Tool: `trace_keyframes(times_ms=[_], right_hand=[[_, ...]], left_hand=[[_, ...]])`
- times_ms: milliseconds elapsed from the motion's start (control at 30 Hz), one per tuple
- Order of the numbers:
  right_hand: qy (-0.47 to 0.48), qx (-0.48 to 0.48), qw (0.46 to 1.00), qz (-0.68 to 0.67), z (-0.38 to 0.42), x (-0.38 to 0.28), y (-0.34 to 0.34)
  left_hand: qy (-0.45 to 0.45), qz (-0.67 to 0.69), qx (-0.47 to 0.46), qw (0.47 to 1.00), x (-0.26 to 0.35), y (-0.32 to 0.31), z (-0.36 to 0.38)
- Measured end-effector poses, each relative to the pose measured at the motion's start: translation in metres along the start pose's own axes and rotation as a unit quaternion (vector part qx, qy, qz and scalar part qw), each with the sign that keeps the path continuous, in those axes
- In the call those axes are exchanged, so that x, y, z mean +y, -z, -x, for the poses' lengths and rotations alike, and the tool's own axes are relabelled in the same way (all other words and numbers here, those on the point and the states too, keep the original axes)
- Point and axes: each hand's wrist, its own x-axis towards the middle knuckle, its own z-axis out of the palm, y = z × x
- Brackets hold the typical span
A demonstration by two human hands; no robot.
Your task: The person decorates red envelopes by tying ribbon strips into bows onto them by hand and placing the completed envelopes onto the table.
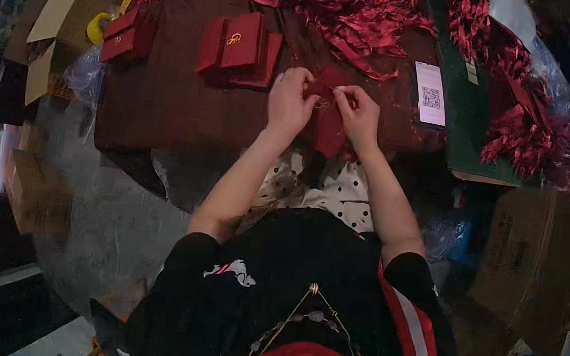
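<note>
A dark red pouch-like piece (328, 127) with a pale gold emblem lies at the table's near edge, in front of my body. My left hand (289, 103) pinches its upper left side between thumb and curled fingers. Opposite, my right hand (359, 117) has thumb and forefinger pressed together on its upper right edge. To the left of my hands sits a stack of red pouches (243, 41) with a gold emblem on the top one. Just beyond my fingers lies a big heap of shiny red ribbons (345, 9).
On the brown-covered table (161, 114), more red pouches (128, 38) sit at the left. A phone (429, 94) showing a QR code lies right of my hands, near a green board (468, 125) and more red ribbons (519, 137). Cardboard boxes (531, 247) stand around.
</note>
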Motion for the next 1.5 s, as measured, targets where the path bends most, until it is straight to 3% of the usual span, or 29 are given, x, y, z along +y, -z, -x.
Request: trace_keyframes(times_ms=[267, 433, 667, 833, 933, 1067, 1333, 1400, 1467, 1500], right_hand=[[0.104, 0.028, 0.992, 0.064, -0.007, -0.014, -0.019], [0.200, 0.032, 0.967, 0.157, -0.008, -0.007, -0.025], [0.253, 0.003, 0.956, 0.145, -0.007, -0.007, -0.021], [0.265, -0.033, 0.949, 0.166, -0.011, -0.001, -0.018], [0.223, -0.033, 0.969, 0.100, -0.013, -0.001, -0.020], [0.191, -0.042, 0.978, 0.068, -0.014, -0.002, -0.018], [0.290, -0.068, 0.945, 0.132, -0.014, -0.004, -0.020], [0.283, -0.124, 0.940, 0.145, -0.017, -0.004, -0.017], [0.276, -0.094, 0.948, 0.124, -0.013, -0.006, -0.020], [0.251, -0.085, 0.955, 0.131, -0.011, -0.005, -0.021]], left_hand=[[0.081, 0.164, 0.004, 0.983, -0.023, -0.012, 0.002], [0.118, 0.180, -0.017, 0.976, -0.022, -0.011, 0.003], [0.069, 0.179, 0.048, 0.980, -0.022, -0.018, 0.008], [0.065, 0.163, 0.071, 0.982, -0.018, -0.020, 0.015], [0.052, 0.173, 0.090, 0.979, -0.016, -0.019, 0.017], [0.086, 0.220, 0.053, 0.970, -0.021, -0.024, 0.023], [0.107, 0.200, 0.081, 0.970, -0.018, -0.027, 0.028], [0.136, 0.257, 0.071, 0.954, -0.016, -0.024, 0.027], [0.195, 0.314, 0.021, 0.929, -0.007, -0.015, 0.023], [0.172, 0.327, 0.028, 0.929, -0.011, -0.017, 0.023]])
